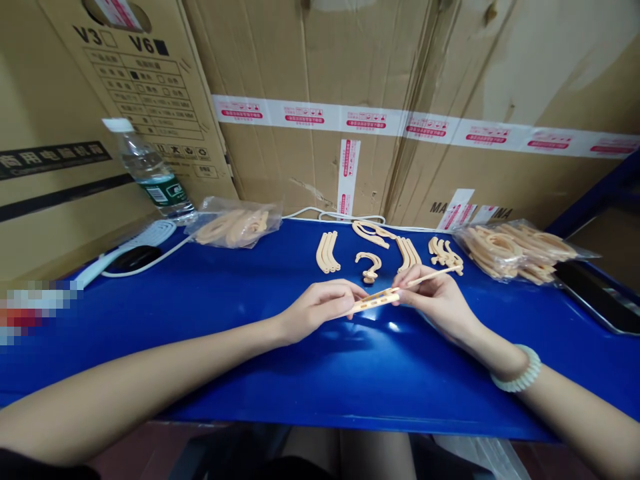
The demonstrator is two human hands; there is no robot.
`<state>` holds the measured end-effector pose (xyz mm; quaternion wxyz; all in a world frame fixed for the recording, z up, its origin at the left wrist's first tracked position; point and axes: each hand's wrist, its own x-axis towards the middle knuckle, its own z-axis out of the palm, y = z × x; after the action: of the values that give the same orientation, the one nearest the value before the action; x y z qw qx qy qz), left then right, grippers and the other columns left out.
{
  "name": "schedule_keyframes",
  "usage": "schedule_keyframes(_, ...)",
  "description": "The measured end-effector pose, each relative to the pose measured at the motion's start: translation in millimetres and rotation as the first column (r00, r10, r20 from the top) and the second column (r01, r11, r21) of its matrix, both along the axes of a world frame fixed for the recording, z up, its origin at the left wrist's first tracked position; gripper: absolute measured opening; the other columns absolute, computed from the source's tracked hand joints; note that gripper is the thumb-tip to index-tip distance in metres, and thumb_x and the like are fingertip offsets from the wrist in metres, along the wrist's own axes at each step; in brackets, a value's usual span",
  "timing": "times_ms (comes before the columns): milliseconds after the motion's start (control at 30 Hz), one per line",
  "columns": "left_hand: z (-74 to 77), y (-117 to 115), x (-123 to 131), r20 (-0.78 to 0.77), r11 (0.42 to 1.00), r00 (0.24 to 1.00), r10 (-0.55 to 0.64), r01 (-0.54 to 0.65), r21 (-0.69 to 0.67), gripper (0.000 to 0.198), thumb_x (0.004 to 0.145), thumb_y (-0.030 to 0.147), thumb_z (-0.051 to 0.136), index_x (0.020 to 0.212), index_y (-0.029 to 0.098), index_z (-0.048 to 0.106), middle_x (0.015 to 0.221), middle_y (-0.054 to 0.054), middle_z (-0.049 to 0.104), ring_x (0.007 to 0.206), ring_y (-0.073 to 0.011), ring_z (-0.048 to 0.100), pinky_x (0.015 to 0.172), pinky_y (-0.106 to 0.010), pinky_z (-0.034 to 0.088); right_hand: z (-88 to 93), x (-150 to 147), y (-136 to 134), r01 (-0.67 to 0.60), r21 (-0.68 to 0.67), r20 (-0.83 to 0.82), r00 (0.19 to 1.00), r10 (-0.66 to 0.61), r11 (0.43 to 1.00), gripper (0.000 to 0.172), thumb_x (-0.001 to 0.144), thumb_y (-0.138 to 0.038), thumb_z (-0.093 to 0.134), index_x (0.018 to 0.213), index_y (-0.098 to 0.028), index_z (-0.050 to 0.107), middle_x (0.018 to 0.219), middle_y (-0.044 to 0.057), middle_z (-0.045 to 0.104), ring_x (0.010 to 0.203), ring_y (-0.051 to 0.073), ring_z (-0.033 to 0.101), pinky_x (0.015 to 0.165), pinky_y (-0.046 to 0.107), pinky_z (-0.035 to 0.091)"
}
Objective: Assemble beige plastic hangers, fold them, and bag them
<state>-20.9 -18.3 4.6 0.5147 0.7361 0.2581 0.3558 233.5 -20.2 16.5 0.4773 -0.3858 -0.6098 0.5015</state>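
Note:
Near the middle of the blue table, my left hand (327,305) is closed on a slotted beige plastic piece (376,302). My right hand (436,299) pinches a thin beige strip (434,274), whose far end points up and right. The two pieces meet between my hands; the exact joint is too small to tell. Just beyond lie curved beige strips (328,252), a beige hook (369,263), a looped beige piece (371,233), more curved strips (409,253) and small curved parts (446,255).
Plastic bags of beige parts lie at the left (240,225) and right (515,248). A water bottle (157,183), a white fan-shaped item (150,235) and a black mouse (135,259) are at left. A phone (600,293) lies far right. Cardboard boxes (310,73) stand behind the blue table (280,393).

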Motion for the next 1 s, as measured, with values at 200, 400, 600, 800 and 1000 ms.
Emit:
schedule_keyframes(200, 6.3, 10, 0, -0.09, 0.99, 0.99, -0.113, 0.105, -0.094, 0.035, 0.091, 0.04, 0.057, 0.076, 0.013, 0.073, 0.105, -0.011, 0.072, 0.086, -0.0193, 0.065, 0.078, -0.029, 0.05, -0.8, -5, 0, -0.1, 0.064, 0.049, 0.994, 0.097, 0.993, 0.028, 0.074, -0.032, 0.088, 0.073, -0.019, 0.063, 0.08, 0.003, 0.072, 0.069, 0.015, 0.07, 0.064, 0.027, 0.059)
schedule_keyframes(400, -2.3, 9, 7, -0.067, 0.962, 0.996, -0.058, 0.038, -0.27, 0.027, 0.082, 0.036, 0.073, 0.079, 0.015, 0.057, 0.089, -0.006, 0.07, 0.073, -0.0138, 0.063, 0.069, -0.025, 0.048, -1.9, -6, -2, -0.125, 0.203, 0.155, 0.983, 0.094, 0.971, 0.02, 0.08, -0.03, 0.083, 0.075, -0.018, 0.066, 0.081, 0.004, 0.073, 0.072, 0.016, 0.07, 0.062, 0.027, 0.056)
schedule_keyframes(600, -7.2, 5, 14, -0.028, 0.955, 0.992, -0.121, 0.109, -0.275, 0.026, 0.089, 0.036, 0.068, 0.103, 0.015, 0.059, 0.076, 0.0, 0.064, 0.06, -0.0121, 0.061, 0.059, -0.024, 0.048, 1.1, -7, -2, -0.153, 0.38, 0.321, 0.947, 0.025, 0.912, 0.012, 0.084, -0.031, 0.08, 0.087, -0.019, 0.076, 0.086, 0.007, 0.076, 0.079, 0.02, 0.072, 0.071, 0.031, 0.059)
schedule_keyframes(800, -5.7, 6, 12, -0.167, 0.991, 0.982, -0.087, 0.068, -0.12, 0.027, 0.098, 0.037, 0.054, 0.102, 0.014, 0.066, 0.074, 0.0, 0.061, 0.063, -0.0114, 0.055, 0.059, -0.023, 0.04, 0.3, -8, -2, -0.21, 0.473, 0.387, 0.922, 0.012, 0.855, 0.014, 0.093, -0.031, 0.071, 0.092, -0.021, 0.079, 0.089, 0.008, 0.077, 0.081, 0.019, 0.073, 0.068, 0.029, 0.06)
schedule_keyframes(1000, 4.4, 9, 12, -0.342, 0.99, 0.937, -0.064, 0.102, 0.094, 0.03, 0.102, 0.035, 0.045, 0.09, 0.015, 0.064, 0.071, 0.001, 0.06, 0.066, -0.0128, 0.055, 0.063, -0.023, 0.038, 2.1, -12, -3, -0.254, 0.605, 0.452, 0.89, -0.063, 0.754, 0.017, 0.098, -0.027, 0.063, 0.091, -0.021, 0.077, 0.086, 0.006, 0.078, 0.079, 0.019, 0.072, 0.075, 0.033, 0.06)
